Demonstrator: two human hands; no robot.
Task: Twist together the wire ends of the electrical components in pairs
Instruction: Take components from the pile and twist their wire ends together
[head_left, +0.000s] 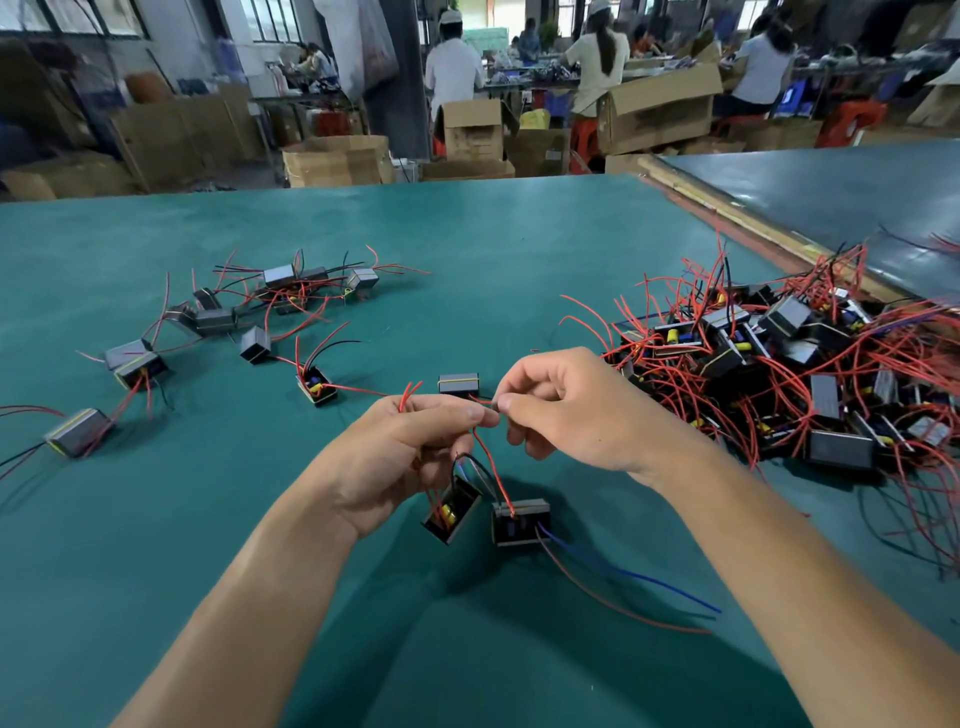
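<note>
Reaching in from the lower corners, the left hand (410, 441) and right hand (566, 410) meet above the tabletop (467, 234), backs upward and fingers (530, 439) curled — thumb and forefinger of each pinching the wire ends (494, 404) between them. Two black components (521, 522) hang on red wires just below the fingers; a tangled pile of components (753, 358) lies right of the right fingers.

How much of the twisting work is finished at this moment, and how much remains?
Done, it seems: the scattered components at left on the green table, several linked by red wires. In hand: the left hand and right hand pinch wire ends together, with two components hanging below. Left: the big tangled pile at right, clearly the larger share.
</note>
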